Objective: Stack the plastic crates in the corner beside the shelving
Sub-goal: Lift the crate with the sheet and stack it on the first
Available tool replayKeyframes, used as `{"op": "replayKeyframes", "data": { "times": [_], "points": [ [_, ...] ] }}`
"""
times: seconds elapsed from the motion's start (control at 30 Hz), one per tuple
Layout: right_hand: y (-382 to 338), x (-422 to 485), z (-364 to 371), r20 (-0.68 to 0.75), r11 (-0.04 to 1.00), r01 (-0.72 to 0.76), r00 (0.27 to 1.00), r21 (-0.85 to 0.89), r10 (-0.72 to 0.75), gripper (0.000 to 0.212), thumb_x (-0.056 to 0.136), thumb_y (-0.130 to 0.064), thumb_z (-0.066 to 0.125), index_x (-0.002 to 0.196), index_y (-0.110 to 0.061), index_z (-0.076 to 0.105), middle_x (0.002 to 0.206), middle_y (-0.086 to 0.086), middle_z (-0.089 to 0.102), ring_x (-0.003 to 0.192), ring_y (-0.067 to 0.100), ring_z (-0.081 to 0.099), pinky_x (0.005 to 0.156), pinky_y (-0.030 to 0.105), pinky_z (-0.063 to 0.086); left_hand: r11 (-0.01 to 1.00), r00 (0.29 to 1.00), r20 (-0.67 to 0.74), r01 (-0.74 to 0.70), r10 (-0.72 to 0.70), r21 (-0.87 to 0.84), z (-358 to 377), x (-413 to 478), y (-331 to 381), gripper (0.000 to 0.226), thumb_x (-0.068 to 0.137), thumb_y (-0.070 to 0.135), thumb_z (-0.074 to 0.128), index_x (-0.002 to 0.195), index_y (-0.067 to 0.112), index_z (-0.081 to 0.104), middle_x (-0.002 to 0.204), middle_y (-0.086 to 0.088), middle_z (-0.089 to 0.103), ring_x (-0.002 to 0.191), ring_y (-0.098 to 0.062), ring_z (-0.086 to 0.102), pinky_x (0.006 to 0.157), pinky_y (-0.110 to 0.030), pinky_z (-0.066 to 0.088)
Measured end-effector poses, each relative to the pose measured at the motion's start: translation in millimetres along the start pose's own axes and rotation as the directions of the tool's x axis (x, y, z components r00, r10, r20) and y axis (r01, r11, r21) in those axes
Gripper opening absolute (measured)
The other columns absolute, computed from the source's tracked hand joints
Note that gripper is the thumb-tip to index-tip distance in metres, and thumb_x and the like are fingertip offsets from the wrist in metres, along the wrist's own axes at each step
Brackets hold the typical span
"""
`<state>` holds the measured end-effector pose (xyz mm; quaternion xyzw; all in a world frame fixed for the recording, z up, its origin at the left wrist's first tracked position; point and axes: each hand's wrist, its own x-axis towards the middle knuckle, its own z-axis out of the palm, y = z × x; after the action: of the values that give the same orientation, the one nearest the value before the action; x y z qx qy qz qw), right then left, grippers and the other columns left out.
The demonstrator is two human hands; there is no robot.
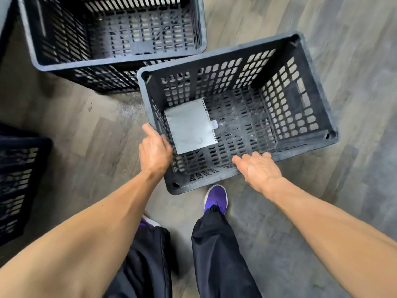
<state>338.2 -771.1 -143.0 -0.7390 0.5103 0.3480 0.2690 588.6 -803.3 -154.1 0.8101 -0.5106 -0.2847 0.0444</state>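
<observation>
A dark perforated plastic crate [318, 87] sits in the middle of the view, turned at an angle, with a grey sheet of paper [190, 125] lying on its floor. My left hand [154, 151] grips the crate's left short rim, fingers curled over the edge. Over the near long rim my right hand [257, 168] lies with its fingers spread and nearly straight, touching the edge. A second, similar crate [120, 63] stands at the upper left, its near rim almost touching the held crate's far corner.
A third dark crate [19, 179] shows partly at the left edge. The floor is grey wood-look planks [354, 39]. My legs in dark trousers and purple shoes [216, 198] stand just below the held crate.
</observation>
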Motion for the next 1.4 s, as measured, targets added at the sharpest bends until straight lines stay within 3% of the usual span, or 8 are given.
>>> {"op": "replayKeyframes", "data": {
  "times": [0.17, 0.3, 0.4, 0.57, 0.83, 0.93, 1.13, 1.4],
  "points": [
    [-31.9, -23.6, -32.7, -0.013, 0.999, 0.051, 0.999, -0.019, -0.051, 0.051, 0.074, 0.014, 0.059, 0.112, -0.017, 0.047, 0.080, 0.000, 0.053, 0.081, 0.028, 0.051, 0.093, 0.054, 0.040, 0.987, 0.980, 0.151, 0.142, -0.129, -0.079, -44.7, 1.4, -23.0, 0.033, 0.096, 0.015, 0.046, 0.124, 0.004, 0.036, 0.111, -0.027, 0.062, 0.101, -0.048, 0.056, 0.084, -0.046, 0.045],
    [-56.9, -52.8, -54.1, 0.000, 0.995, 0.088, 0.996, -0.056, -0.088, 0.047, 0.078, 0.015, 0.053, 0.115, -0.015, 0.047, 0.078, 0.002, 0.054, 0.075, 0.029, 0.048, 0.097, 0.058, 0.039, 0.970, 0.968, 0.157, 0.213, -0.194, -0.117, -77.1, -20.8, -39.3, 0.031, 0.094, 0.018, 0.048, 0.121, 0.008, 0.038, 0.111, -0.027, 0.062, 0.101, -0.047, 0.056, 0.086, -0.046, 0.045],
    [-79.4, -80.2, -68.9, -0.018, 0.992, 0.107, 0.994, -0.070, -0.109, 0.045, 0.084, 0.010, 0.054, 0.121, -0.014, 0.047, 0.090, 0.005, 0.062, 0.091, 0.031, 0.058, 0.094, 0.056, 0.041, 0.957, 0.966, 0.111, 0.248, -0.233, -0.153, -107.8, -44.0, -46.1, 0.032, 0.095, 0.017, 0.047, 0.124, 0.009, 0.037, 0.103, -0.024, 0.061, 0.098, -0.047, 0.055, 0.082, -0.045, 0.041],
    [-116.2, -121.9, -95.9, -0.039, 0.984, 0.165, 0.985, -0.066, -0.168, 0.039, 0.086, 0.004, 0.053, 0.119, -0.016, 0.047, 0.105, 0.008, 0.064, 0.100, 0.032, 0.059, 0.087, 0.049, 0.043, 0.928, 0.948, -0.039, 0.302, -0.317, -0.219, -159.1, -82.5, -57.0, 0.032, 0.099, 0.018, 0.044, 0.130, 0.013, 0.037, 0.093, -0.021, 0.061, 0.096, -0.046, 0.056, 0.081, -0.047, 0.041],
    [-194.3, -156.2, -140.4, -0.027, 0.944, 0.282, 0.956, -0.172, -0.291, 0.035, 0.080, 0.003, 0.056, 0.109, -0.016, 0.046, 0.099, 0.007, 0.065, 0.094, 0.031, 0.061, 0.069, 0.037, 0.039, 0.914, 0.904, -0.218, 0.309, -0.368, -0.262, -239.6, -123.9, -110.8, 0.029, 0.101, 0.019, 0.042, 0.128, 0.013, 0.037, 0.098, -0.023, 0.066, 0.089, -0.043, 0.056, 0.073, -0.041, 0.035],
    [-231.6, -158.2, -154.9, -0.035, 0.909, 0.342, 0.932, -0.239, -0.360, 0.032, 0.081, 0.003, 0.055, 0.102, -0.017, 0.043, 0.096, 0.007, 0.066, 0.086, 0.030, 0.058, 0.066, 0.036, 0.035, 0.905, 0.877, -0.272, 0.321, -0.395, -0.279, -270.2, -134.6, -143.5, 0.028, 0.100, 0.019, 0.042, 0.128, 0.013, 0.038, 0.101, -0.021, 0.066, 0.089, -0.044, 0.057, 0.072, -0.041, 0.034],
    [-322.6, -148.8, -176.7, -0.040, 0.828, 0.426, 0.881, -0.366, -0.471, 0.030, 0.085, -0.001, 0.053, 0.110, -0.017, 0.047, 0.101, 0.006, 0.068, 0.094, 0.031, 0.064, 0.065, 0.034, 0.036, 0.885, 0.823, -0.355, 0.340, -0.444, -0.318, -317.5, -145.0, -229.5, 0.029, 0.100, 0.019, 0.045, 0.128, 0.010, 0.040, 0.104, -0.020, 0.066, 0.090, -0.044, 0.059, 0.074, -0.042, 0.036],
    [-463.7, -137.6, -193.9, 0.017, 0.734, 0.510, 0.826, -0.449, -0.563, 0.032, 0.086, 0.001, 0.049, 0.112, -0.018, 0.048, 0.105, 0.008, 0.068, 0.097, 0.033, 0.064, 0.068, 0.036, 0.040, 0.776, 0.712, -0.341, 0.461, -0.613, -0.431, -370.4, -165.9, -361.0, 0.032, 0.101, 0.024, 0.044, 0.132, 0.017, 0.039, 0.104, -0.020, 0.063, 0.093, -0.042, 0.055, 0.078, -0.045, 0.042]
  ]
}}
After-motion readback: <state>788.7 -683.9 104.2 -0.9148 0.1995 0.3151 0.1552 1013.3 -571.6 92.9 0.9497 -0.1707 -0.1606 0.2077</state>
